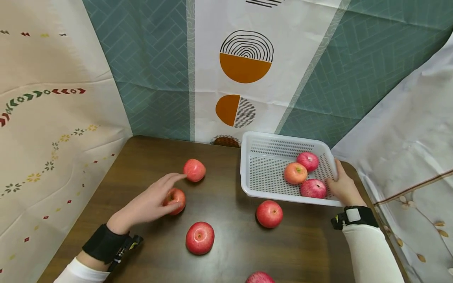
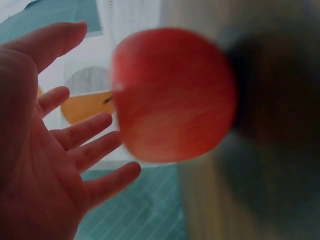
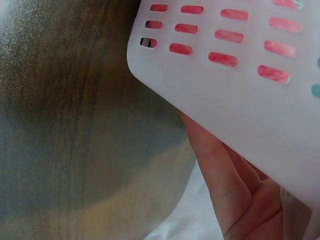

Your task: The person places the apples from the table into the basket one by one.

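Spread fingers of my left hand point(image 1: 150, 202) reach over a red apple point(image 1: 175, 196) at the left of the table, thumb on its near side. In the left wrist view that apple point(image 2: 175, 95) stands in front of the extended fingers point(image 2: 82, 132), not enclosed by them. A second apple point(image 1: 194, 170) lies just beyond the fingertips. My right hand point(image 1: 346, 189) grips the right end of a white perforated plastic basket point(image 1: 263, 173), thumb over the rim. From the right wrist, its fingers point(image 3: 215, 165) show under the basket's edge. Three apples point(image 1: 313, 188) sit in the basket's right half.
One apple point(image 1: 269, 214) lies close in front of the basket, another point(image 1: 199, 238) at the table's middle, and one more point(image 1: 260, 278) is cut off by the near edge of view. Patterned cloths point(image 1: 155, 78) hang behind and beside the brown wooden table point(image 1: 233, 247).
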Tool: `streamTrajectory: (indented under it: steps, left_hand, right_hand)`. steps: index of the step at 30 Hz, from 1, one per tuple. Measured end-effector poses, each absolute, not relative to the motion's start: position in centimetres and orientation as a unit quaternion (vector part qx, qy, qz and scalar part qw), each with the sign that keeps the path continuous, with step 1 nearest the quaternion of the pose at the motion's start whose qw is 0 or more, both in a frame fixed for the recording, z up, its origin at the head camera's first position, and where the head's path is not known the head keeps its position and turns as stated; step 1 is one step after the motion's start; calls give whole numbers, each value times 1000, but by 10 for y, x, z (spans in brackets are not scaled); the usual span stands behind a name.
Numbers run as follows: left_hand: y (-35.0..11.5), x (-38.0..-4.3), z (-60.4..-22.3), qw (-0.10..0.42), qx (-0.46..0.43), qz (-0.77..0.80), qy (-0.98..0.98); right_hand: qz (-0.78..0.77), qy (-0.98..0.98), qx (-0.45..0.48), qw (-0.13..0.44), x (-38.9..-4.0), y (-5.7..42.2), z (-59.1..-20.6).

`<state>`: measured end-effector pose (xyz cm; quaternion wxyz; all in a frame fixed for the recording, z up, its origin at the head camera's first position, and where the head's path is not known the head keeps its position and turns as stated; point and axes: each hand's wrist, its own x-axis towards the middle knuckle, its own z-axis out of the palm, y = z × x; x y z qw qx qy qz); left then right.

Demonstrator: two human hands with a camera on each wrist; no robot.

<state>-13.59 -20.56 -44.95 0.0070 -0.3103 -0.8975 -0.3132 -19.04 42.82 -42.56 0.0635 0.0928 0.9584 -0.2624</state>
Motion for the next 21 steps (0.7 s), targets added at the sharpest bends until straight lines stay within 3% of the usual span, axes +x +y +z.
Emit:
streamTrajectory:
  steps: [13,21]
  left_hand:
    - [-197,-134,-471,14,-290,-285,-913]
    - [-197,-138,-483,-18,-280,-276,-919]
  right_hand:
    - [-269,957,95,60,-188,427,-425]
    - [-269,956,99,61,-189,428,-426]
